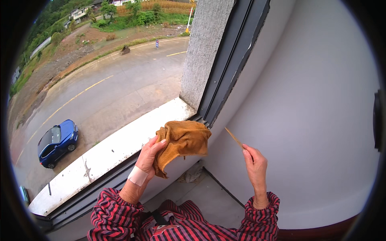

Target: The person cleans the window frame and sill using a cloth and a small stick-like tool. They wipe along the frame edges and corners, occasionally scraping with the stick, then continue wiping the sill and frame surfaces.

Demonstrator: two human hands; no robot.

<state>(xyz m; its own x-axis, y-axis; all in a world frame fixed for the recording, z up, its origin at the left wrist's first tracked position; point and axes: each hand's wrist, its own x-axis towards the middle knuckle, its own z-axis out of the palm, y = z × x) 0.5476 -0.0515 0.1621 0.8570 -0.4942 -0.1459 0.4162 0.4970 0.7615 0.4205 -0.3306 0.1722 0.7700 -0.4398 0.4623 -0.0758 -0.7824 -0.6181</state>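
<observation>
My left hand [147, 158] grips the left side of a crumpled brown cloth [187, 137]. The cloth hangs over the corner of the window frame and hides part of the track there. A white patch [137, 176] is stuck on my left wrist. Between thumb and fingers, my right hand [255, 161] holds a thin wooden stick [233, 137] that points up and to the left. The stick's tip stands apart from the cloth, in front of the white wall.
Dark metal window track [99, 183] runs diagonally at left, joining an upright frame [230, 60]. Outside lie a stained white ledge [120, 144], a rough grey pillar [208, 45] and a road with a blue car [58, 144] far below. A white wall [313, 120] bounds the right.
</observation>
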